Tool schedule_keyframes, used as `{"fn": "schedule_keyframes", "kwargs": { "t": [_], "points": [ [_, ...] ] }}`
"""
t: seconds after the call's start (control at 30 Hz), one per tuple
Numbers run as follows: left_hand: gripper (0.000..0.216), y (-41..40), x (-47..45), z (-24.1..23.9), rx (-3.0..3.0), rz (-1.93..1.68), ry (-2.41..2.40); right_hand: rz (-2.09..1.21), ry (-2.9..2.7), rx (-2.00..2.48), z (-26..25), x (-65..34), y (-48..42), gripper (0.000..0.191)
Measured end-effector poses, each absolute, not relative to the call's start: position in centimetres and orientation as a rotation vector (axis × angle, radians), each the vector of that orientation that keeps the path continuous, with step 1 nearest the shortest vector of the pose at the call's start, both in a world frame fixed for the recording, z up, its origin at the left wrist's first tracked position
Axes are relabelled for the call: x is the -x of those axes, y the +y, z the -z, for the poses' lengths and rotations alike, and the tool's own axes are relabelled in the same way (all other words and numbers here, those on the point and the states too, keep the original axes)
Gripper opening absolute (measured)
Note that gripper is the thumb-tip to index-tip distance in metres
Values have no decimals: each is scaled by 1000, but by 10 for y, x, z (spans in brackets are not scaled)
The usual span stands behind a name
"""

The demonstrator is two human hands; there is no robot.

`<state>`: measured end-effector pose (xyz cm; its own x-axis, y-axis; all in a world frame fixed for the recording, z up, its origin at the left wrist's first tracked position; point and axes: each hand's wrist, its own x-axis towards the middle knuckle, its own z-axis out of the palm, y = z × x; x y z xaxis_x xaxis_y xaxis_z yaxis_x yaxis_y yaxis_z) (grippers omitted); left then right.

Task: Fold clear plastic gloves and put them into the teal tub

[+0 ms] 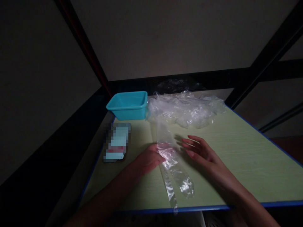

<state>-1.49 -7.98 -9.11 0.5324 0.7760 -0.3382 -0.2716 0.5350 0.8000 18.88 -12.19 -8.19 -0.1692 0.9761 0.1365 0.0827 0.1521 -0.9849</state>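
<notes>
My left hand [150, 157] is closed around a clear plastic bag [174, 171], pinching it near its middle above the pale green table [248, 157]. The bag runs from the pile at the back down to the table's front edge, where its end hangs over. My right hand [201, 151] hovers just right of the bag with its fingers stretched out and apart, holding nothing. Both forearms reach in from the bottom of the view.
A heap of crumpled clear plastic bags [187, 108] lies at the back of the table. A turquoise plastic tub [127, 105] stands at the back left. A blurred flat card or packet [117, 142] lies on the left side. Dark metal frame bars surround the table.
</notes>
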Motion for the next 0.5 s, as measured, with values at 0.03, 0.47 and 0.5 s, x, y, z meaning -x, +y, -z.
{"fn": "schedule_keyframes", "kwargs": {
  "t": [0.03, 0.47, 0.5],
  "points": [
    [48, -80, 15, 91, -747, -711, 757, -1176, -1459, 1099, 85, -190, -119, 37],
    [60, -95, 21, 81, -821, -734, 749, -1268, -1471, 944, 93, -173, -118, 55],
    [63, -95, 20, 81, -817, -741, 742, -1256, -1445, 953, 93, -172, -118, 56]
  ]
}}
